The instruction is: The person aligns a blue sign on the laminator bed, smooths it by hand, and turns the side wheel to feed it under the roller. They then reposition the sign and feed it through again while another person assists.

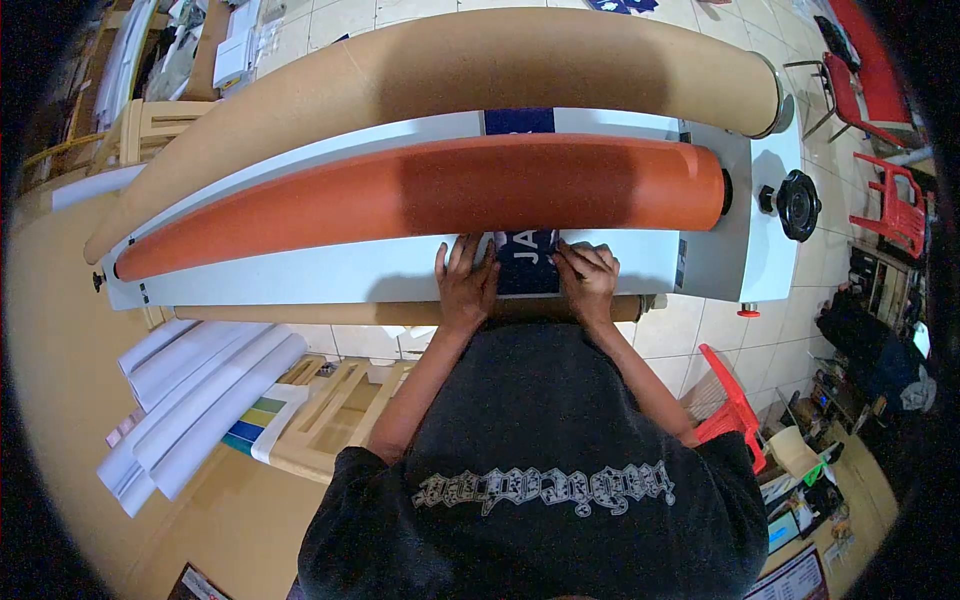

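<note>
A navy strip of fabric (528, 276) with white letters lies across the white bed of a roller machine (340, 270) and passes under its orange roller (440, 190). At the strip's left edge is my left hand (467, 288), fingers stretched out on the bed toward the roller, the thumb side against the fabric. My right hand (588, 280) has its fingers curled and pinches the strip's right edge, close to the roller. Farther back, a navy piece shows again between the orange roller and a large brown roll (560, 60).
A black hand knob (798, 205) and a red button (748, 311) are at the machine's right end. Rolled white sheets (205, 400) lie on a wooden rack (320, 415) at the left. Red plastic chairs (733, 405) stand on the tiled floor at the right.
</note>
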